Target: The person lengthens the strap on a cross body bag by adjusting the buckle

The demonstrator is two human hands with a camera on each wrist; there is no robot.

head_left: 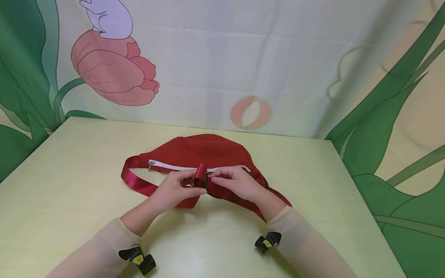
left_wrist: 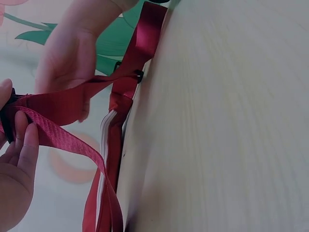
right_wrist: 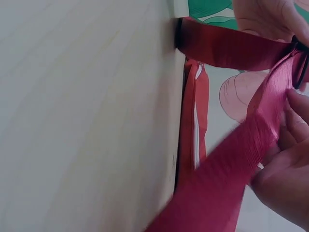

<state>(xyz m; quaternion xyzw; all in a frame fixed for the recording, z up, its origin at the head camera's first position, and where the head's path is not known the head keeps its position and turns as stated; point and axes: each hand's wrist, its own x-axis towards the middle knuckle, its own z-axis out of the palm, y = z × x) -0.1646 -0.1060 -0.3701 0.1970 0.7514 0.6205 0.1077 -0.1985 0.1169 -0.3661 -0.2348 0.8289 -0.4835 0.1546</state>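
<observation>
Red waist bag (head_left: 208,148) mid-table (head_left: 87,173), long axis running left to right, domed side pointing away from us, white zipper (head_left: 174,166) along the near side. Contents hidden from us. Left hand (head_left: 170,191) pinches the strap's (head_left: 200,173) black buckle (left_wrist: 8,113); right hand (head_left: 240,183) at the strap, whether gripping we cannot tell.

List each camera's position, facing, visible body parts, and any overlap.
Head: on the head, facing forward and down at red waist bag; left hand, right hand and sleeves show.
Left wrist: on that wrist, facing red strap, table at image right; both hands partly show.
Right wrist: on that wrist, facing red strap, table at image left; both hands partly show.
Wrist views share red strap, white zipper.
</observation>
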